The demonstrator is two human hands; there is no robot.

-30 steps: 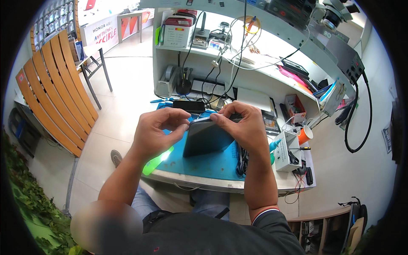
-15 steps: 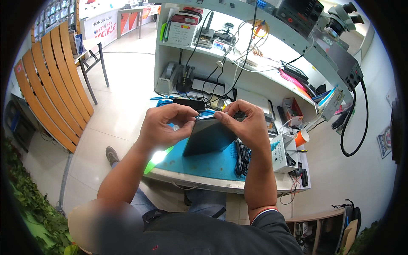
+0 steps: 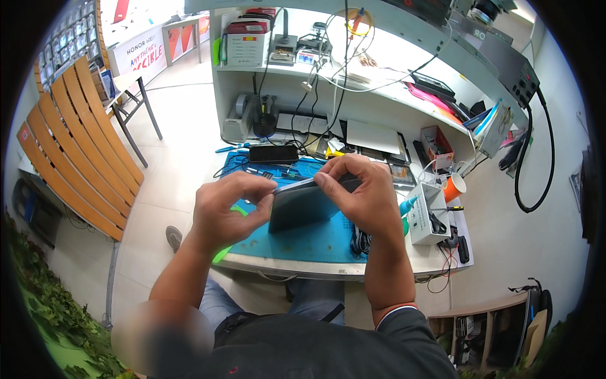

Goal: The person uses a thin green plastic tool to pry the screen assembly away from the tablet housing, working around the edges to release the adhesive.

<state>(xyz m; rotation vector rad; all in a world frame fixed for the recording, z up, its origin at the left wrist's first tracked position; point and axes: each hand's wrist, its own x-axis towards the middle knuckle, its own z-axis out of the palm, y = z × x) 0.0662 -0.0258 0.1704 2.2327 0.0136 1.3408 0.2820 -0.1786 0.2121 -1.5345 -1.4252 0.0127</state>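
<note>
A thin dark tablet-like slab [image 3: 300, 211] stands tilted on its lower edge over a blue work mat [image 3: 293, 249]. Its broad dark face is toward me, and a pale strip runs along its top edge. My left hand [image 3: 228, 211] has thumb and forefinger pinched at the slab's upper left corner. Farther right, my right hand [image 3: 365, 196] grips the top edge, thumb on the near face and fingers behind, partly hidden. Beyond the hands a black phone [image 3: 273, 154] lies on the mat among small tools. Beside my right wrist is a bundle of black cable [image 3: 360, 241].
To the right stand a white box [image 3: 427, 215], a teal bottle [image 3: 408, 204] and an orange cup [image 3: 454, 187]. A shelf unit [image 3: 237, 79] with hanging cables rises behind the bench. A bright green object [image 3: 222, 254] lies at the mat's left edge. A slatted wooden panel [image 3: 82, 145] stands farther left.
The view has shifted, and the slab's pale top edge shows more plainly. Both hands keep their places at its upper edge. The bright glare near the green object is gone.
</note>
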